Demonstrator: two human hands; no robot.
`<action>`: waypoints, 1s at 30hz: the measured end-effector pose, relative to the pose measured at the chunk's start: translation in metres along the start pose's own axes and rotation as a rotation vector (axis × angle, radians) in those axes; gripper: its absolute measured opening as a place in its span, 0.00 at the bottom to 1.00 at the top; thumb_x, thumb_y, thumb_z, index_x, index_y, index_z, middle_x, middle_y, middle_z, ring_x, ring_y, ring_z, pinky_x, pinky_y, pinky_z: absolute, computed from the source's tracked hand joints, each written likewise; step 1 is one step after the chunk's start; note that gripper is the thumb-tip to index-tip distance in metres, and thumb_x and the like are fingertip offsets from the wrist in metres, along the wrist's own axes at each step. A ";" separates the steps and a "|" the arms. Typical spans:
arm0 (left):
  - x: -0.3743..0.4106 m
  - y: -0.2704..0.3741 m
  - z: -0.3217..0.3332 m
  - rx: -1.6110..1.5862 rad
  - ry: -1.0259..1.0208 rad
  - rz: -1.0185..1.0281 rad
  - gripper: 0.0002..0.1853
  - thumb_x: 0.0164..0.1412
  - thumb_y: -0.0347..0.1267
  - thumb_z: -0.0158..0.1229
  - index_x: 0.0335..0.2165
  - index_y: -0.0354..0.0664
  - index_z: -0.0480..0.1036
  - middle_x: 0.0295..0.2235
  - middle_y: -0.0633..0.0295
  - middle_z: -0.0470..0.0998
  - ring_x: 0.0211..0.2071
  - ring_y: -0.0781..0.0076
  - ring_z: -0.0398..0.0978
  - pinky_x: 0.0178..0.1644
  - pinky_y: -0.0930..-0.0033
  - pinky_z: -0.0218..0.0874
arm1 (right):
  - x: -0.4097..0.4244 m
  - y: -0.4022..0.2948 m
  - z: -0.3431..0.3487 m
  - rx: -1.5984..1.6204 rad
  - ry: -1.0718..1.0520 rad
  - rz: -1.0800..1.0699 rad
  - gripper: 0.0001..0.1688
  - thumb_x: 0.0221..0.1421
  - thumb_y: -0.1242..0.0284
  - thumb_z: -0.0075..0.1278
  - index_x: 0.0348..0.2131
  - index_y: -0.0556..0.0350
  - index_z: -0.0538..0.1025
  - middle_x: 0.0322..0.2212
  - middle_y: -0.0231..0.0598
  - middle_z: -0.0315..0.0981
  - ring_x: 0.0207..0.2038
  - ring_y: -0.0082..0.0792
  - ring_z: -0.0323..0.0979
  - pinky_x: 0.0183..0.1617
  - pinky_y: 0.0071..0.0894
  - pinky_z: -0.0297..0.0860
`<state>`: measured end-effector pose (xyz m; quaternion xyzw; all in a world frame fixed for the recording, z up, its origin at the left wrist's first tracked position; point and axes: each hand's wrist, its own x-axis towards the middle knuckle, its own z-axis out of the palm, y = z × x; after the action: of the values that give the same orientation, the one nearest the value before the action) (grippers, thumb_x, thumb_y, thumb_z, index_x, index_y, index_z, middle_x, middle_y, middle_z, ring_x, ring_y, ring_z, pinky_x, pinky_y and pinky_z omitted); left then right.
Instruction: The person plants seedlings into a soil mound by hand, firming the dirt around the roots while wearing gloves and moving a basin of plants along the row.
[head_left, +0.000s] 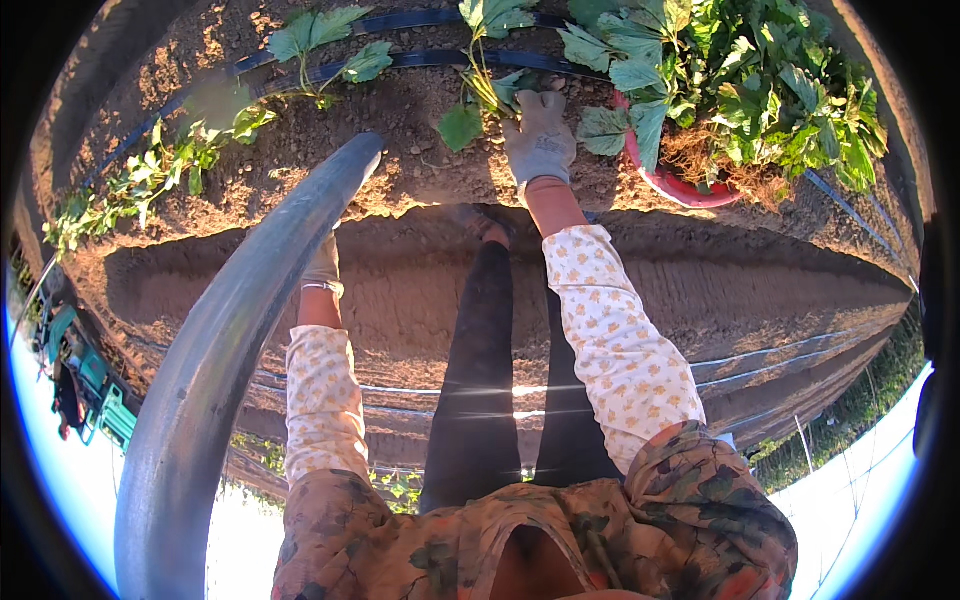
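Observation:
My right hand (541, 139), in a pale work glove, is down on the soil of the raised bed (427, 161). Its thumb and fingers are around the stem base of a lobed-leaf seedling (486, 82), whose leaves spread up and to the left. My left hand (324, 262), also gloved, is mostly hidden behind a thick grey metal pipe (247, 300) close to the camera; its fingers cannot be seen. To the right of my right hand stands a red basin (679, 187), heaped with leafy seedlings (780, 97) whose bare brown roots (705, 154) show.
Dark drip tapes (427, 58) run along the bed. Another seedling (319, 64) and a row of wilted plants (165, 165) lie to the left. My legs (480, 360) stand in the furrow (390, 277). Green equipment (94, 390) and what seems a person are far left.

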<state>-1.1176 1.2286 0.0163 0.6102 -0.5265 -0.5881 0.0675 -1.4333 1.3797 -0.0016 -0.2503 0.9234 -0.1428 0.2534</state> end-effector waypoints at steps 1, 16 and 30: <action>-0.021 0.003 0.010 0.046 -0.068 -0.125 0.17 0.62 0.32 0.59 0.48 0.34 0.72 0.37 0.58 0.80 0.34 0.71 0.78 0.38 0.74 0.70 | 0.002 0.004 -0.006 0.032 0.022 -0.026 0.16 0.53 0.66 0.54 0.42 0.48 0.74 0.44 0.45 0.69 0.41 0.49 0.73 0.41 0.48 0.71; -0.063 0.144 0.196 -0.219 -0.481 -0.262 0.21 0.58 0.44 0.64 0.39 0.37 0.76 0.21 0.73 0.70 0.16 0.88 0.62 0.18 0.82 0.50 | -0.083 0.018 -0.081 0.176 -0.118 -0.166 0.17 0.52 0.68 0.56 0.42 0.53 0.73 0.36 0.42 0.74 0.38 0.48 0.74 0.41 0.43 0.70; -0.006 0.194 0.131 -0.833 0.090 0.302 0.10 0.60 0.39 0.60 0.31 0.44 0.73 0.23 0.69 0.73 0.21 0.80 0.66 0.23 0.73 0.53 | 0.019 -0.045 -0.011 0.043 -0.421 -0.378 0.32 0.58 0.62 0.48 0.60 0.51 0.64 0.58 0.46 0.63 0.56 0.47 0.69 0.57 0.47 0.66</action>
<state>-1.3287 1.2186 0.1164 0.4725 -0.3244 -0.7063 0.4155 -1.4363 1.3335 0.0173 -0.4369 0.7842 -0.1521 0.4136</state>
